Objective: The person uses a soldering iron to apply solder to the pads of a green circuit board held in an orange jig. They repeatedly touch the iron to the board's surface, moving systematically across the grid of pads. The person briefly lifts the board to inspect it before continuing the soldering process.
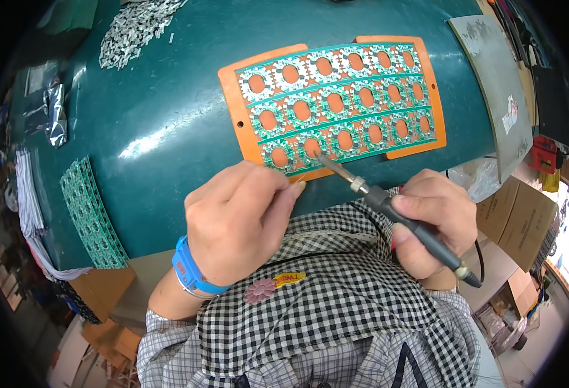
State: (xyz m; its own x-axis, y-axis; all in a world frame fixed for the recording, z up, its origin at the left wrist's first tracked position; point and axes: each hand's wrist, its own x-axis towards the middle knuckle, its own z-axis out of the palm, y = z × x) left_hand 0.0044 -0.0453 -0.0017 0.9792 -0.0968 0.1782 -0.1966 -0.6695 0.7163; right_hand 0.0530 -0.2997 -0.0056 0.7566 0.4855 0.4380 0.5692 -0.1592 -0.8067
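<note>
My right hand [436,216] is wrapped round the dark handle of a soldering iron [394,210]. The iron slants up and left, its metal tip over the front row of a green circuit board panel [355,116]. That panel has rows of ring-shaped boards with round openings and lies in an orange fixture plate [438,123]. At the plate's front edge, left of the iron's tip, my left hand [236,210] pinches a thin solder wire [302,176] between thumb and forefinger. Whether the tip touches the board is too small to tell. A blue watch [190,268] circles my left wrist.
Another green panel [93,213] rests at the table's left edge, near bundled white cables [31,200]. Many small pale parts [135,32] are heaped at the far left of the green table [168,187]. A grey board [491,84] and a cardboard box [517,216] stand right.
</note>
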